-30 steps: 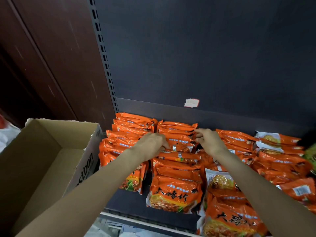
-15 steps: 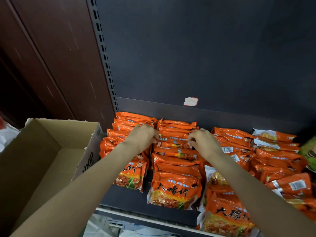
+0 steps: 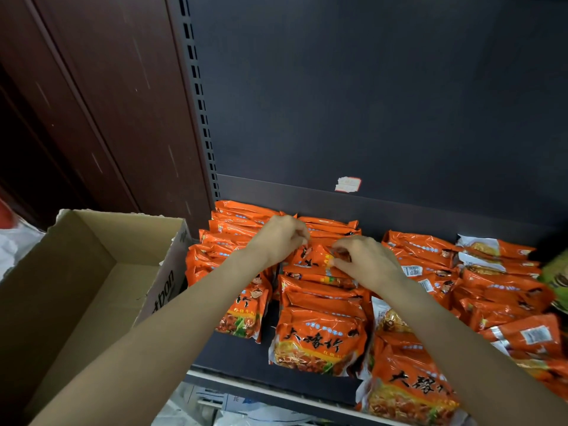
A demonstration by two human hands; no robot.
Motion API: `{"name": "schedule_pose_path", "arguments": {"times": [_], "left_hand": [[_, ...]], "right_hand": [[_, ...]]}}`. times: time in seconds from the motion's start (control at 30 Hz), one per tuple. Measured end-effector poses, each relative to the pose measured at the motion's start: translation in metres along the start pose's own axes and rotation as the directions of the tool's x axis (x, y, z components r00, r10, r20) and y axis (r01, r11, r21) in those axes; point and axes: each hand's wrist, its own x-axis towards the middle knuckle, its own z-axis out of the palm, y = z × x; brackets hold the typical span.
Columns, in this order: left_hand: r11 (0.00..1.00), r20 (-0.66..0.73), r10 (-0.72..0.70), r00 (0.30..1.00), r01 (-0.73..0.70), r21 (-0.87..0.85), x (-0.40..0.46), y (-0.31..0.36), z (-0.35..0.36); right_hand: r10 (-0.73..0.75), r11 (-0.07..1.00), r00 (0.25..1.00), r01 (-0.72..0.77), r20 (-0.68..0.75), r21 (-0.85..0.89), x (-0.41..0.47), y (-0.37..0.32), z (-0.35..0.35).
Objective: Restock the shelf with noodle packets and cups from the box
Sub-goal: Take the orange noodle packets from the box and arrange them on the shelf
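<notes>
Rows of orange noodle packets [image 3: 319, 339] fill the dark shelf [image 3: 233, 348]. Both my hands reach into the middle row. My left hand [image 3: 281, 238] pinches the left top corner of one orange packet [image 3: 315, 256], and my right hand [image 3: 365, 261] pinches its right top edge, so the packet stands tilted up between them. The open cardboard box [image 3: 92, 272] sits at the left, beside the shelf; the part of its inside that shows holds nothing.
The shelf's dark back panel [image 3: 368, 103] carries a small torn label [image 3: 348, 184]. A slotted upright [image 3: 199, 103] and brown wood wall lie to the left. A green packet [image 3: 556, 278] peeks in at the right edge. White plastic shows below the shelf edge.
My hands have drawn closer together and nearer to me along the middle row. One packet now stands tilted up between my fingers, its printed face showing.
</notes>
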Motion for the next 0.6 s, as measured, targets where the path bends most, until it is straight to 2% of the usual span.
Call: {"name": "schedule_pose_path", "arguments": {"times": [0.1,0.23,0.3,0.47,0.6], "left_hand": [[0.994,0.041,0.062,0.997,-0.058,-0.091,-0.003,0.013,0.006],[0.986,0.041,-0.018,0.999,0.024,-0.167,-0.008,0.008,0.001],[0.992,0.062,-0.070,0.996,0.076,-0.100,-0.010,-0.003,-0.002],[0.983,0.212,-0.168,0.963,0.148,0.105,-0.010,-0.015,0.009],[0.964,0.157,-0.234,0.960,0.209,0.162,-0.005,-0.013,0.016]], "right_hand": [[-0.037,0.999,0.999,0.036,0.006,0.040,0.000,-0.008,0.003],[-0.007,1.000,1.000,0.006,-0.014,-0.017,0.004,-0.011,0.008],[0.016,1.000,0.999,-0.016,-0.037,-0.018,0.004,-0.009,0.009],[0.049,0.996,0.996,-0.042,-0.081,0.080,0.001,-0.003,0.010],[0.065,0.980,0.996,-0.051,-0.065,0.193,0.001,0.002,0.009]]}}
